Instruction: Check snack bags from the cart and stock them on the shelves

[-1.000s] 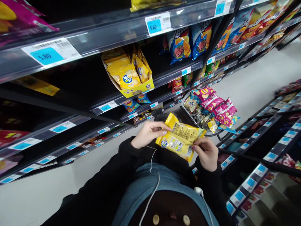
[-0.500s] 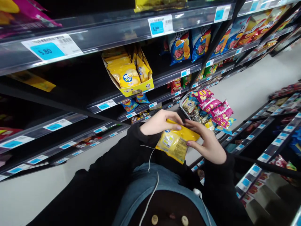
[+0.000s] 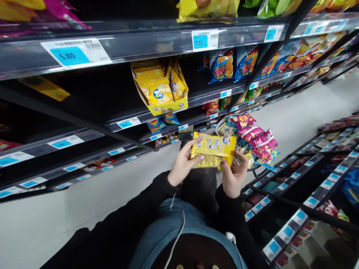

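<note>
Two yellow snack packets [image 3: 213,145], overlapping and turned with printed back sides up, are held level in front of me. My left hand [image 3: 183,160] pinches their left end, thumb on top. At the right end, my right hand [image 3: 235,172] grips them between thumb and fingers. Ahead on the shelf stands a yellow display box [image 3: 169,108] full of similar yellow packets [image 3: 157,91]. Beyond my right hand is a basket [image 3: 220,125] heaped with snack bags, among them several pink chip bags [image 3: 252,132].
A shelf edge [image 3: 157,45] with price tags runs across the front. Blue chip bags [image 3: 221,65] stand right of the display box. Another shelf unit [image 3: 297,220] rises close on my right, with pale floor [image 3: 303,106] between the rows.
The yellow packets have been turned around and straightened, and now lie level between both hands. Both hands have shifted to grip opposite ends. The view has tilted slightly.
</note>
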Action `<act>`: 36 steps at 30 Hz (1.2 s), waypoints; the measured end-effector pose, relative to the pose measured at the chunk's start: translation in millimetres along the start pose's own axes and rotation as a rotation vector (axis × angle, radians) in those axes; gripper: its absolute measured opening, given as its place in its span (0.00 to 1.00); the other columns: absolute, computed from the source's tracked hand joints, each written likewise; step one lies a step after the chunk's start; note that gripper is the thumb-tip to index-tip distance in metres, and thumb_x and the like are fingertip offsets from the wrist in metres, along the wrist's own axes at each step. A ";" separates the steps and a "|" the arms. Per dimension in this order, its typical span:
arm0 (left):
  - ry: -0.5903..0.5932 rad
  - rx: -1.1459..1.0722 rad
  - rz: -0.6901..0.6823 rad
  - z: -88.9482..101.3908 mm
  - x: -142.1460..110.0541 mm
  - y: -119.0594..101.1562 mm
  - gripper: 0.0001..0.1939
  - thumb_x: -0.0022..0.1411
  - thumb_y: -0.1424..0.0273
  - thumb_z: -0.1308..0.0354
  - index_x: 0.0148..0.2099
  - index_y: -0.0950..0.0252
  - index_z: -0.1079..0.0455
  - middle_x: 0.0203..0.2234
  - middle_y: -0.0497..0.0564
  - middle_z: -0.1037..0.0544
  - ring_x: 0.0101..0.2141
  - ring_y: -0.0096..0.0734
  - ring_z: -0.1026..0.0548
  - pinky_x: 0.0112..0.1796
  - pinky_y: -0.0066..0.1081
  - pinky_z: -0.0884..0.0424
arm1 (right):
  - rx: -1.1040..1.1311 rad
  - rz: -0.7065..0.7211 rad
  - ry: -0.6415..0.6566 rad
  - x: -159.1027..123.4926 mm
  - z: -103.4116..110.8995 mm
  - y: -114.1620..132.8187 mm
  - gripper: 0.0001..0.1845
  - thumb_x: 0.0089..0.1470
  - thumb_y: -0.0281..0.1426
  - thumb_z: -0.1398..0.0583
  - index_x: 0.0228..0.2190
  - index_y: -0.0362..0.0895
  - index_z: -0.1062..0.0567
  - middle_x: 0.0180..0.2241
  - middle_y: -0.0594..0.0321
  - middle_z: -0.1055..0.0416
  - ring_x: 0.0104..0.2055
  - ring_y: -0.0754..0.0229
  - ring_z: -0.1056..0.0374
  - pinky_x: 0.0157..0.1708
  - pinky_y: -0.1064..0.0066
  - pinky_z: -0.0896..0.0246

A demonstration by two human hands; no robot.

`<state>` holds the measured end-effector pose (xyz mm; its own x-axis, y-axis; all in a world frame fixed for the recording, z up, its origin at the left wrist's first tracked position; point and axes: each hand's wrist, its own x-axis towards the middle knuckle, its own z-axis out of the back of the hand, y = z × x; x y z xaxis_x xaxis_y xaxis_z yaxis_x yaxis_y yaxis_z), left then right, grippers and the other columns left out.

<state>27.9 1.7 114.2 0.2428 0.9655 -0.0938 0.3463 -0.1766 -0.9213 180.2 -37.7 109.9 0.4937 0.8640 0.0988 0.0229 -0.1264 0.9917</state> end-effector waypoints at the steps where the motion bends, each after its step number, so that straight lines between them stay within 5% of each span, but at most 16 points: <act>1: -0.003 0.034 -0.016 2.5 3.6 -2.8 0.30 0.49 0.65 0.32 0.55 0.60 0.32 0.50 0.55 0.25 0.48 0.43 0.26 0.46 0.37 0.27 | -0.039 0.022 0.039 -0.9 4.1 0.7 0.21 0.49 0.33 0.36 0.46 0.46 0.32 0.39 0.57 0.26 0.39 0.57 0.27 0.37 0.65 0.29; 9: 0.123 0.315 -0.064 14.9 11.4 -25.4 0.22 0.46 0.62 0.31 0.44 0.63 0.22 0.39 0.54 0.19 0.38 0.40 0.21 0.37 0.32 0.24 | -0.371 0.265 0.256 15.7 49.1 11.0 0.12 0.47 0.29 0.34 0.37 0.47 0.20 0.33 0.59 0.21 0.28 0.57 0.26 0.27 0.67 0.29; 16: 0.135 0.597 -0.272 18.7 12.5 -26.5 0.10 0.53 0.64 0.35 0.39 0.57 0.20 0.33 0.49 0.17 0.28 0.33 0.21 0.33 0.29 0.25 | -0.452 0.321 0.206 14.2 40.0 12.5 0.05 0.48 0.29 0.34 0.31 0.47 0.19 0.27 0.62 0.21 0.23 0.60 0.28 0.22 0.70 0.34; 22: 0.126 0.706 -0.365 32.5 19.2 7.7 0.08 0.57 0.65 0.39 0.38 0.56 0.20 0.34 0.49 0.18 0.31 0.34 0.20 0.37 0.30 0.25 | -0.471 0.173 0.165 13.5 29.5 -20.8 0.07 0.54 0.33 0.40 0.30 0.43 0.23 0.28 0.60 0.24 0.28 0.61 0.29 0.29 0.70 0.34; 28: 0.029 0.848 -0.218 51.1 24.4 57.5 0.08 0.57 0.62 0.40 0.35 0.57 0.20 0.31 0.50 0.17 0.28 0.32 0.22 0.34 0.30 0.27 | -0.560 0.148 0.300 22.4 34.3 -73.7 0.08 0.55 0.34 0.44 0.26 0.44 0.29 0.33 0.58 0.27 0.36 0.58 0.31 0.38 0.66 0.35; 36: -0.118 1.000 -0.073 50.3 28.2 62.1 0.11 0.55 0.60 0.39 0.27 0.58 0.22 0.22 0.49 0.21 0.24 0.30 0.29 0.31 0.29 0.37 | -0.645 0.103 0.424 30.7 34.2 -88.7 0.09 0.55 0.35 0.47 0.25 0.45 0.35 0.29 0.60 0.31 0.32 0.59 0.35 0.35 0.66 0.39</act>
<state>10.7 27.6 35.4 0.1419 0.9898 -0.0115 -0.5754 0.0730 -0.8146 223.1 -16.6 22.2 0.0880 0.9923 0.0871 -0.5797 -0.0201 0.8146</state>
